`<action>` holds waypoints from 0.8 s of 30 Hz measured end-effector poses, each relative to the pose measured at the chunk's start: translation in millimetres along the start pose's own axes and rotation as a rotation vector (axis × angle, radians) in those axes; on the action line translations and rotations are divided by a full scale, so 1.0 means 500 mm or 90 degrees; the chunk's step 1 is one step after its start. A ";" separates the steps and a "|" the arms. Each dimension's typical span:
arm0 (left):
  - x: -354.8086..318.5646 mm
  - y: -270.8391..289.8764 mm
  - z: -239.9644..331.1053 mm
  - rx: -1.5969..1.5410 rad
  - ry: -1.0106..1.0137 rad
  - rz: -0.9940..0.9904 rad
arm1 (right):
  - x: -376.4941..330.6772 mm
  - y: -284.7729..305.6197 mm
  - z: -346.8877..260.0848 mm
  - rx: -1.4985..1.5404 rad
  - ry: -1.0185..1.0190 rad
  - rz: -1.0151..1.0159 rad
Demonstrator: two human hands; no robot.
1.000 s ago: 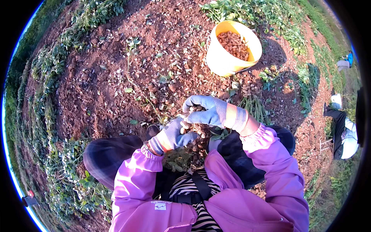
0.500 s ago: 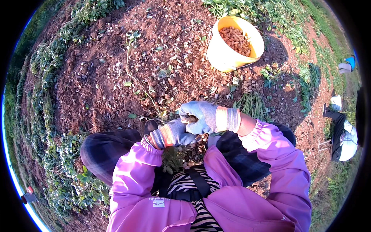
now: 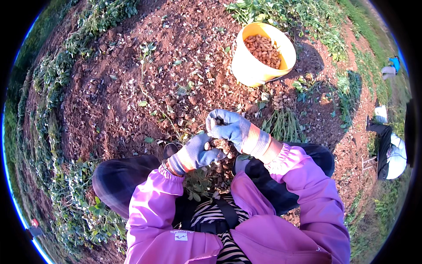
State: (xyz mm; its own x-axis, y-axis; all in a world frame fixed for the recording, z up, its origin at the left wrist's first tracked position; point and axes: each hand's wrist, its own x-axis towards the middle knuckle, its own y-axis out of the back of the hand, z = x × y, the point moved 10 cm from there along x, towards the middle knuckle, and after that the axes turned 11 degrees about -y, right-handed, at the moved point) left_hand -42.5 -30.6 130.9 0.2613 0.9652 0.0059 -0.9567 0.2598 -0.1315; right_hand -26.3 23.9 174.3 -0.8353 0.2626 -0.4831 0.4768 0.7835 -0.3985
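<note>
While a grey-blue-gloved left hand [image 3: 193,153] grips a knobbly brown peanut cluster [image 3: 223,144] slanting down rightward, the similarly gloved right hand [image 3: 235,131] half-curls, contents unclear.

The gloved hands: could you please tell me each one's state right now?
Left hand: closed on a clump of peanuts.
Right hand: curled; any contents cannot be told.

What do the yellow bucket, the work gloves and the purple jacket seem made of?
Yellow bucket: probably smooth plastic, from its even, slightly shiny surface. Work gloves: seemingly knitted fabric with striped cuffs; the matte blue areas may be rubber-coated. Purple jacket: likely thin, faintly glossy synthetic cloth, from its fine creases.
</note>
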 end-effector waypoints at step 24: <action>0.006 -0.025 -0.050 -0.459 0.000 0.030 | -0.011 0.042 -0.008 0.040 0.060 0.111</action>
State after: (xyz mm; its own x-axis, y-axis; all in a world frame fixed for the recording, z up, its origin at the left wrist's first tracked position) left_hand -26.6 -31.9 107.9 0.2218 0.9750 -0.0153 -0.6439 0.1347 -0.7532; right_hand -12.9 41.2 171.8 -0.7595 0.4450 -0.4745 0.6298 0.6858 -0.3649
